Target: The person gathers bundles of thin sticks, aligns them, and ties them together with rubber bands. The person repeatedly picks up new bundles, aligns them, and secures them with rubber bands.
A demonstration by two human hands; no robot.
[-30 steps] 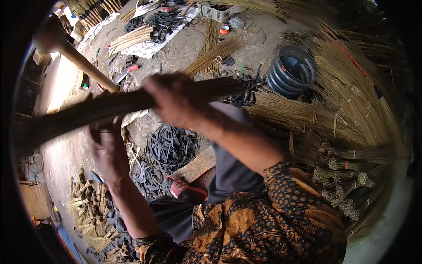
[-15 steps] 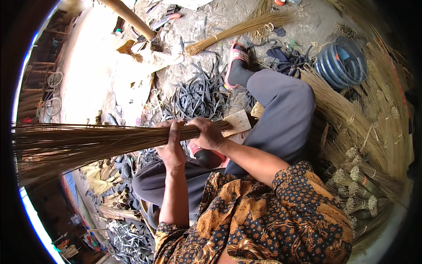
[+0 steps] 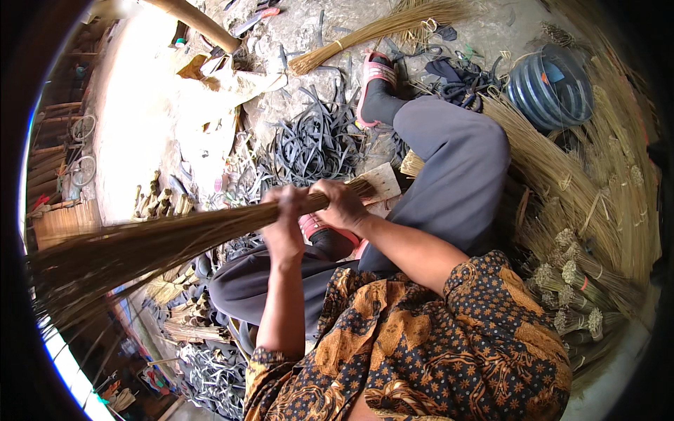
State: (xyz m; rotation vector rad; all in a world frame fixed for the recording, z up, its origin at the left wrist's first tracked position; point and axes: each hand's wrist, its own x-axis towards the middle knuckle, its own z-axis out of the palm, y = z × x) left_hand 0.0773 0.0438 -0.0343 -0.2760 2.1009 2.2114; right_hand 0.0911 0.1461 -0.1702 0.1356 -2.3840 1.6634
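Note:
A long bundle of thin brown broom bristles (image 3: 154,238) lies across in front of me, its loose tips fanning out at the far left. My left hand (image 3: 284,223) wraps round the bundle, a little smeared by motion. Close beside it, my right hand (image 3: 339,205) grips nearer the butt end, which juts out past the fingers to the right. Just beyond that end a pale flat board (image 3: 381,184) rests on the floor by my leg. Pink sandals (image 3: 380,74) and dark socks cover my feet.
Black rubber strips (image 3: 316,144) are heaped ahead of me. Another tied bristle bundle (image 3: 372,35) lies at the top, near a clear ribbed tub (image 3: 550,90). Stacked bundles (image 3: 572,288) fill the right side. A wooden pole (image 3: 200,24) and a knife (image 3: 254,22) show at the upper left.
The bundle's loose end at the left has swung downward and its tips spread more. My left hand has shifted slightly right, closer to my right hand.

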